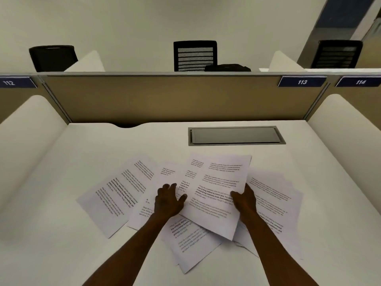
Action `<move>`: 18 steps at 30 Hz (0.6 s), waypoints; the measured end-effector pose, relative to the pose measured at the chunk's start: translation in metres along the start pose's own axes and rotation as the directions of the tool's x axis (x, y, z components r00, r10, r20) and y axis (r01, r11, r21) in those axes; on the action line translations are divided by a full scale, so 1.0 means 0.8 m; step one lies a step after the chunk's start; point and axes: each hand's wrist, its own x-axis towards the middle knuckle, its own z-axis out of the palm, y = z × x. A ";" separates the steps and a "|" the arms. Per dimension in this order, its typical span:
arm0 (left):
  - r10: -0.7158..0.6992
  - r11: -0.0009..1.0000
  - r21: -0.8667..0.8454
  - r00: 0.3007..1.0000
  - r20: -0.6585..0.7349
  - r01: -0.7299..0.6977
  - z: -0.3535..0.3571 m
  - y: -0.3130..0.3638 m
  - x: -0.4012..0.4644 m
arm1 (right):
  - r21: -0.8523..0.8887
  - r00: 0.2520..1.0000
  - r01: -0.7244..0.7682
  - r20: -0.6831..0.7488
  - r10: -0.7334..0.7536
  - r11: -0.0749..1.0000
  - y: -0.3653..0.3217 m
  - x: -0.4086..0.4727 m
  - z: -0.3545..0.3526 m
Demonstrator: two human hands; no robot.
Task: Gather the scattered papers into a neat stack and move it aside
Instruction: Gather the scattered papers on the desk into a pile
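Observation:
Several white printed sheets lie fanned across the white desk [82,162]. One sheet [218,188] is on top in the middle, tilted a little. My right hand [245,200] grips its right edge, thumb on top. My left hand [170,200] rests with fingers spread on the papers just left of that sheet, touching its left edge. Another sheet [121,193] lies angled at the far left, apart from both hands. More sheets [274,201] stick out to the right under my right hand, and others [189,242] poke out toward me between my forearms.
A grey cable hatch [235,135] is set into the desk behind the papers. A tan partition [165,98] closes the back, white side dividers [31,124] stand left and right. Black chairs [194,55] show beyond the partition.

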 end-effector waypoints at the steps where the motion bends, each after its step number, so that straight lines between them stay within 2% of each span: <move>1: -0.012 0.999 0.048 1.000 0.000 0.012 0.004 0.001 0.004 | -0.036 1.000 -0.013 0.005 0.014 0.999 0.001 0.005 0.002; 4: -0.014 0.988 0.154 1.000 -0.023 0.017 0.013 0.011 0.012 | -0.121 0.999 -0.030 0.026 0.034 0.992 0.003 0.012 0.016; 6: -0.022 0.989 0.145 1.000 -0.003 0.022 0.017 0.019 0.016 | -0.162 0.999 -0.021 0.035 0.027 0.987 0.004 0.011 0.025; 10: -0.152 0.984 -0.087 0.988 0.022 0.153 0.013 0.034 0.024 | -0.269 0.999 0.022 0.033 -0.014 0.963 0.007 0.008 0.036; 15: -0.279 0.854 -0.420 0.952 0.126 0.306 0.003 0.045 0.040 | -0.355 0.997 0.073 0.029 -0.067 0.932 0.008 0.006 0.037; 18: -0.291 0.847 -0.414 0.942 0.164 0.334 0.001 0.048 0.044 | -0.370 0.997 0.071 0.031 -0.064 0.926 0.008 0.007 0.036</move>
